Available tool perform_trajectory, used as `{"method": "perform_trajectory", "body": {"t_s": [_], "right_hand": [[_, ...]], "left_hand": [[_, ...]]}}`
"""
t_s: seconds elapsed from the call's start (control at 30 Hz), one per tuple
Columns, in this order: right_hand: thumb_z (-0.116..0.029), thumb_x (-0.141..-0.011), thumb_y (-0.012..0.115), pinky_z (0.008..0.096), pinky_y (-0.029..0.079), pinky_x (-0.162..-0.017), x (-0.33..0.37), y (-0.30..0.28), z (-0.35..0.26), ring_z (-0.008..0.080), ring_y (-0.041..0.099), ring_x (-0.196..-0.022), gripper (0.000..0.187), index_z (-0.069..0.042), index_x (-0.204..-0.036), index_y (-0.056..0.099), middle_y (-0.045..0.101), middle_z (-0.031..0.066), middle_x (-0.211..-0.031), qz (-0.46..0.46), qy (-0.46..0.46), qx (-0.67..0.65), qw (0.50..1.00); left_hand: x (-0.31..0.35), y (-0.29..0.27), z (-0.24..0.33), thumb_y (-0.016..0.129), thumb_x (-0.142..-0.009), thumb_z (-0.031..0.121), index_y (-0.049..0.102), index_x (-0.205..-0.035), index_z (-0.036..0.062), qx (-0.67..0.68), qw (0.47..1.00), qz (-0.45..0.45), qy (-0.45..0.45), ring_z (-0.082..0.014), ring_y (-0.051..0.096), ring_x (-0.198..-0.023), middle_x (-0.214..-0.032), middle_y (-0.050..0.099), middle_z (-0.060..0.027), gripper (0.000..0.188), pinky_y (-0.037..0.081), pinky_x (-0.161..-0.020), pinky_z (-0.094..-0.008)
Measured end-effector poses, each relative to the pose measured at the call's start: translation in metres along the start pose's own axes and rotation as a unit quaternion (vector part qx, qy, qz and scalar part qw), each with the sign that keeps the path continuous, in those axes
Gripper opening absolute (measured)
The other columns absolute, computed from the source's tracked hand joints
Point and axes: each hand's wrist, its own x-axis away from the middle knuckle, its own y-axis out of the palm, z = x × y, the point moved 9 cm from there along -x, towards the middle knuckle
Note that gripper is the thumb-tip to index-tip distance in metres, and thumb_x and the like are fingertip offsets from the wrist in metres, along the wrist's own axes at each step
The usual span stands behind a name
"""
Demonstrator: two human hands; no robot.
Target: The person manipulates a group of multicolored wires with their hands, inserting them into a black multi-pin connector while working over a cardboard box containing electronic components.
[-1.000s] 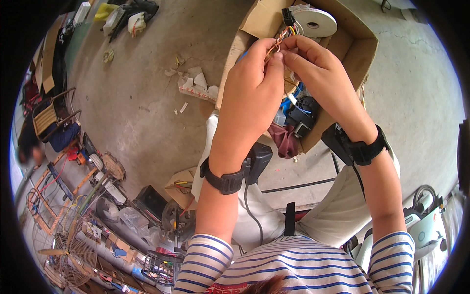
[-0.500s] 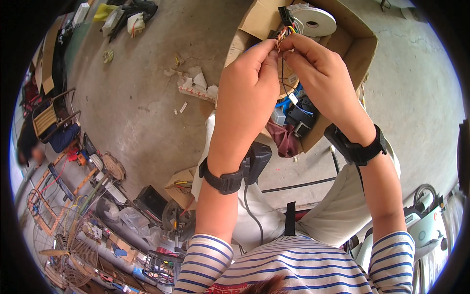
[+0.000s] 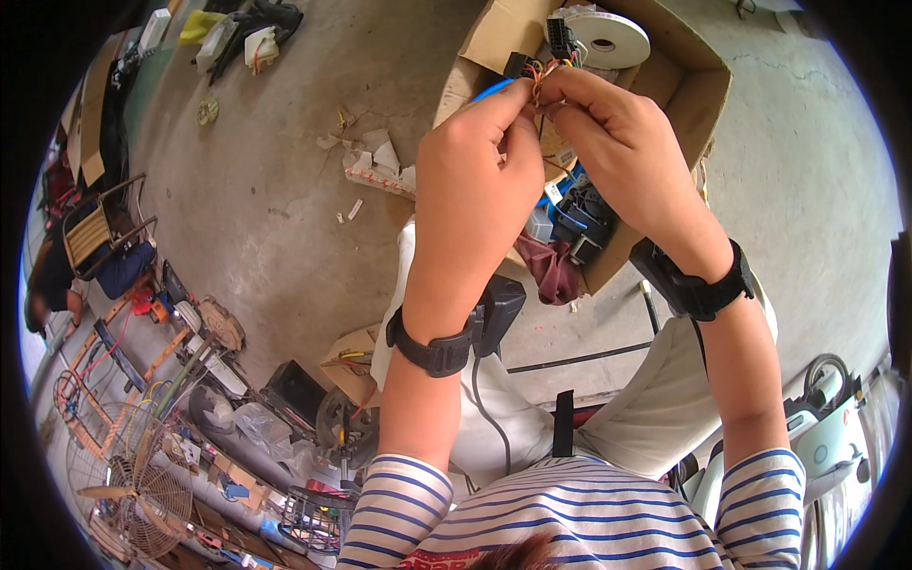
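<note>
Both my hands meet above an open cardboard box, pinching a bundle of thin coloured wires [image 3: 539,76]. My left hand [image 3: 486,152] grips the bundle from the left, thumb against fingers. From the right, my right hand [image 3: 613,128] holds the same wires, its fingertips almost touching the left ones. Two black plug connectors end the wires: one [image 3: 561,40] sticks up beyond my right fingertips, the other [image 3: 518,66] lies beyond my left fingers. A blue wire or tube [image 3: 494,90] shows beside the left hand. The exact grip between the fingertips is partly hidden.
The cardboard box [image 3: 698,90] holds a white reel [image 3: 622,40], a black device [image 3: 586,220] and a maroon cloth [image 3: 551,271]. Torn packaging [image 3: 378,163] lies on the concrete floor. At left are a chair [image 3: 90,237], a person [image 3: 57,285] and a fan [image 3: 138,489].
The connectors and wires have turned in my fingers; a second black connector and a blue length now show by my left hand. My arms have barely moved. The person at left has shifted.
</note>
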Motion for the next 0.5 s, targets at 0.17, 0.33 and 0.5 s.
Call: {"method": "perform_trajectory", "body": {"t_s": [0.17,0.33,0.5], "right_hand": [[-0.009,-0.092,0.049,0.0268,0.047,-0.073,0.001,0.005,0.004,0.0143,0.056,-0.075,0.022,0.003,-0.109,0.058,0.066,0.0108,-0.088,-0.076,0.077,0.018,0.994],[-0.011,-0.092,0.050,0.0245,0.044,-0.066,0.003,0.006,0.013,0.0106,0.052,-0.071,0.021,0.003,-0.104,0.059,0.061,0.0046,-0.081,-0.067,0.070,-0.020,0.995],[-0.021,-0.091,0.055,0.0236,0.041,-0.061,0.005,0.011,0.023,0.0060,0.047,-0.068,0.026,0.002,-0.095,0.063,0.057,-0.0005,-0.073,-0.073,0.216,-0.234,0.945]], "left_hand": [[0.000,-0.001,0.005,0.056,-0.086,0.002,0.066,-0.098,-0.0006,-0.019,1.000,0.007,0.022,-0.0319,0.058,-0.056,-0.074,0.059,-0.0219,0.016,0.044,-0.051,-0.0327],[0.000,0.002,0.008,0.055,-0.088,0.005,0.066,-0.100,0.0002,-0.039,0.999,-0.006,0.009,-0.0340,0.059,-0.060,-0.075,0.060,-0.0213,0.017,0.045,-0.054,-0.0344],[-0.001,-0.001,0.007,0.053,-0.089,0.007,0.065,-0.104,-0.0005,0.012,1.000,-0.005,0.028,-0.0344,0.062,-0.068,-0.081,0.063,-0.0217,0.020,0.048,-0.061,-0.0358]]}}
